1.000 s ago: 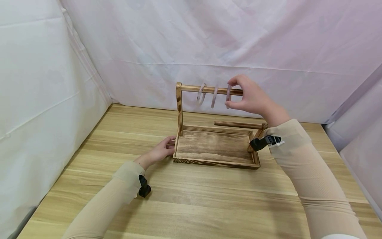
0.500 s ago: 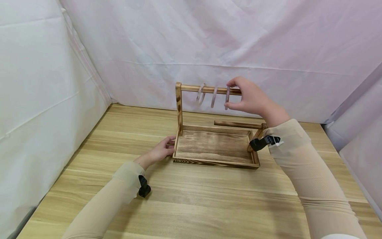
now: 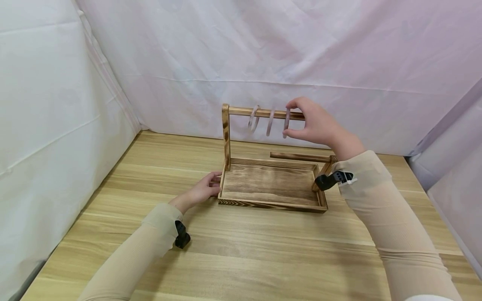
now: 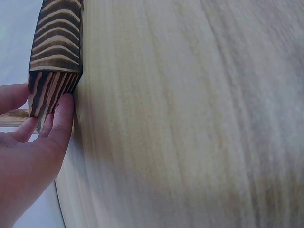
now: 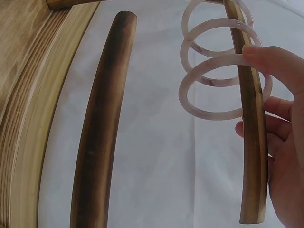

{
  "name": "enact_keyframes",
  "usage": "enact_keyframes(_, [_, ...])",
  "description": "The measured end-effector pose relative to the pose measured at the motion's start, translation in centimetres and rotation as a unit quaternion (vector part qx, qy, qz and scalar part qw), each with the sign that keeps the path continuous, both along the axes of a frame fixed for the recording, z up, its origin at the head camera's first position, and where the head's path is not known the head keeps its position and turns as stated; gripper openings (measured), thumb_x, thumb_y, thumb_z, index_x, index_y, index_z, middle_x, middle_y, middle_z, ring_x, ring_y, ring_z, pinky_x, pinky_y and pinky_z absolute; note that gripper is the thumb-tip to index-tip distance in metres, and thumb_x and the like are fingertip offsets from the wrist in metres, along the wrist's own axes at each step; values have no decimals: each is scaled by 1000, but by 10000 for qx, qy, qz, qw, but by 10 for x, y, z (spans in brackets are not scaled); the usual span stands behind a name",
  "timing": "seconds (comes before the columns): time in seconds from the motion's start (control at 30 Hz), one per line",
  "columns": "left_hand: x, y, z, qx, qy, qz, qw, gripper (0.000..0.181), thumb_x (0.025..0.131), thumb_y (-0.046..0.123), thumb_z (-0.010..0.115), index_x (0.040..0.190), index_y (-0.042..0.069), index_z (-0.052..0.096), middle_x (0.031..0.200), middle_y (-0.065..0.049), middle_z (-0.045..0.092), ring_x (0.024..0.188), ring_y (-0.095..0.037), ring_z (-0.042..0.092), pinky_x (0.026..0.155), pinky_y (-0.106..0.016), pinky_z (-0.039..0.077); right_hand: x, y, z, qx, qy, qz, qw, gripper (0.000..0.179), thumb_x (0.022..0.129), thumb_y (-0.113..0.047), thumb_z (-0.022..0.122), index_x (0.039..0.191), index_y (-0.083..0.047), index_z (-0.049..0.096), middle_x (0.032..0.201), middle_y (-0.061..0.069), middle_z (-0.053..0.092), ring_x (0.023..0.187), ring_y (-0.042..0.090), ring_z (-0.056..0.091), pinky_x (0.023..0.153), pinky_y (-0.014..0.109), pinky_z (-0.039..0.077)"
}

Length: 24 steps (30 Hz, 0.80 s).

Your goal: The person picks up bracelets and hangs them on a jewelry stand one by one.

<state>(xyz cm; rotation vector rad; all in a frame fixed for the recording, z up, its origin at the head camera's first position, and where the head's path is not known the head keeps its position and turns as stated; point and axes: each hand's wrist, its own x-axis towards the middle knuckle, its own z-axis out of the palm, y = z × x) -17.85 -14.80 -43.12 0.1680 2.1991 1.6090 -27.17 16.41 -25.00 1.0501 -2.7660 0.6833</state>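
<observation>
My right hand (image 3: 320,121) pinches a pale purple-white bangle (image 3: 286,122) between thumb and fingers. In the right wrist view this bangle (image 5: 209,115) hangs round the upper wooden bar (image 5: 254,161), nearest the bar's free end. Two more bangles, one whitish (image 3: 252,119) and one pinkish (image 3: 270,123), hang on that bar to its left. The bar belongs to a brown wooden jewellery stand with a tray base (image 3: 271,205). My left hand (image 3: 201,190) holds the tray's left end; in the left wrist view, its fingers (image 4: 63,116) press the striped wood.
A lower bar (image 3: 301,157) projects leftward from a short post at the tray's right end, behind the tray. A tall post (image 3: 226,136) carries the upper bar at the left. The stand sits on a wood-grain table (image 3: 241,251); white cloth (image 3: 188,50) hangs behind.
My right hand and the pinched bangle have shifted very slightly left and down since a second ago, then stayed nearly still. The left hand and the stand have not visibly moved.
</observation>
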Motion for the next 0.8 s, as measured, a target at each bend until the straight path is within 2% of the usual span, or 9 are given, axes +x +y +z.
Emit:
enact_keyframes(0.4, [1,0,1,43,-45,-6,10000,57,94,0,42,145,-6,17,141,-32,30,130,-45,36,103,-46,43,-1,1,0,28,-44,-34,10000,70,77,-24,76,131,4,43,131,20,49,122,34,46,104,47,39])
enact_keyframes(0.57, [1,1,1,73,-32,11,10000,58,93,-1,43,145,-6,18,140,-33,31,129,-45,37,103,-45,43,0,2,1,-25,-99,-150,9998,75,79,-29,75,137,2,38,138,19,44,127,34,42,107,48,34])
enact_keyframes(0.7, [1,1,2,-78,120,-77,9999,57,94,0,43,144,-8,19,139,-34,33,127,-45,39,101,-45,45,2,7,0,-130,-33,-283,9995,75,83,-34,70,141,-2,35,143,18,39,133,34,35,109,51,30])
enact_keyframes(0.8, [2,-2,5,-389,380,-124,9984,56,94,3,45,143,-9,20,138,-33,35,126,-46,41,102,-47,44,4,11,-1,-148,169,-318,9992,75,85,-37,66,143,-4,32,145,18,36,136,35,29,111,53,25])
